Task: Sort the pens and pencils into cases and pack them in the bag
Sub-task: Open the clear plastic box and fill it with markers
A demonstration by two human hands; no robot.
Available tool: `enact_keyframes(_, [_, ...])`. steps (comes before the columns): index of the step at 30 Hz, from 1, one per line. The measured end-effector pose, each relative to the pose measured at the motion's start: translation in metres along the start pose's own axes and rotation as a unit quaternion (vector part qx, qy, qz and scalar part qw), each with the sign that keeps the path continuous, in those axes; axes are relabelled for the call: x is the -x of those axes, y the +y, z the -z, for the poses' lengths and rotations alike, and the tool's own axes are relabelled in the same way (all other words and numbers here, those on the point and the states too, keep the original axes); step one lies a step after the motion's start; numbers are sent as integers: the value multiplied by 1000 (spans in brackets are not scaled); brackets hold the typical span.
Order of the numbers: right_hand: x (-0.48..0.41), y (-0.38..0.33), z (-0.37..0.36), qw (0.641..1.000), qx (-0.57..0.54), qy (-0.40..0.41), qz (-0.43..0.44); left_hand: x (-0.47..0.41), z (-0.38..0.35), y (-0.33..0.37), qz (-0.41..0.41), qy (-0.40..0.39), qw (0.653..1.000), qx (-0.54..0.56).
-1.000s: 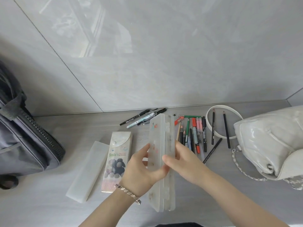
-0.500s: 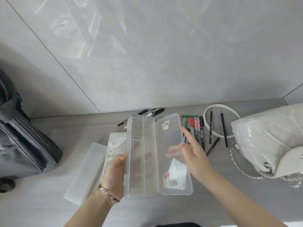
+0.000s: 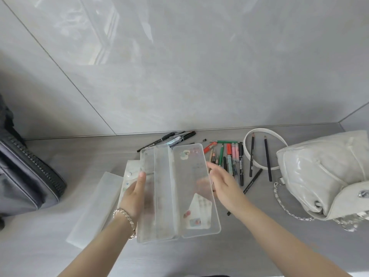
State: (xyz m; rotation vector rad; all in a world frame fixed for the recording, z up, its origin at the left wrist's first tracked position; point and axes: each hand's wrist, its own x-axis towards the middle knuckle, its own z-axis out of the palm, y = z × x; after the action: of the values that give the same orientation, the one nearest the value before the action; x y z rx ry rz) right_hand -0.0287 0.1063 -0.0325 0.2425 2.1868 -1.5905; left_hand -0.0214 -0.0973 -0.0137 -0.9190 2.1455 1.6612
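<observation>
**Open case held off the bench by one hand, nothing sorted yet**

At the far left a dark grey zippered bag [image 3: 26, 176] lies on the bench [image 3: 60, 246], well apart from everything else. Right of it a frosted case [image 3: 93, 206] rests flat and shut, and just beside that a printed case [image 3: 129, 174] lies partly hidden under the left hand [image 3: 133, 194].

That left hand is wrapped round the left edge of the clear case [image 3: 175, 192], thumb on top and fingers underneath, so it alone seems to carry the case. The case is spread open, its tray to the left and its stickered lid to the right; both halves look empty. With one edge gripped, the lid side could sag or swing shut, and pens dropped in then would likely roll out over the near end.

The right hand [image 3: 223, 184] is spread loosely against the lid's right edge, holding nothing; whether it touches the lid I cannot tell. Reaching from there it could sweep the loose pens [image 3: 231, 156] lying just behind it and scatter them.

A few black markers [image 3: 169, 137] lie far behind the case, easy to overlook. Two dark pencils [image 3: 267, 156] lie across the strap [image 3: 263, 131] of the white handbag [image 3: 323, 174] at right, and a third pencil [image 3: 252, 181] sits near it; pulling the handbag could drag them off.
</observation>
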Motion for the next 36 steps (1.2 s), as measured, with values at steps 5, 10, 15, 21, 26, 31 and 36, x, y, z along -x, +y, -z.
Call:
enact_keyframes(5, [-63, 2, 57, 946, 229, 227, 4, -11, -4, 4, -11, 37, 999, -12])
enact_keyframes(10, [-109, 10, 70, 877, 446, 145, -108, -10, -13, 11, -18, 27, 999, -17])
enact_keyframes(15, [-120, 19, 52, 864, 464, 144, -136, -2, -18, 15, -26, 16, 1000, 6])
enact_keyframes(21, [-126, 19, 55, 869, 456, 126, -144, 6, -14, 8, -22, 26, 999, 27])
enact_keyframes(26, [-118, 26, 59, 894, 416, 124, -107, 4, -16, -1, 4, 6, 1000, -21])
enact_keyframes(31, [-88, -12, 34, 974, 166, 154, 28, 2, -23, -8, 18, -7, 1000, -19])
enact_keyframes(36, [-34, -54, -24, 987, -68, 76, 123, 6, -38, -7, 11, -34, 999, -19])
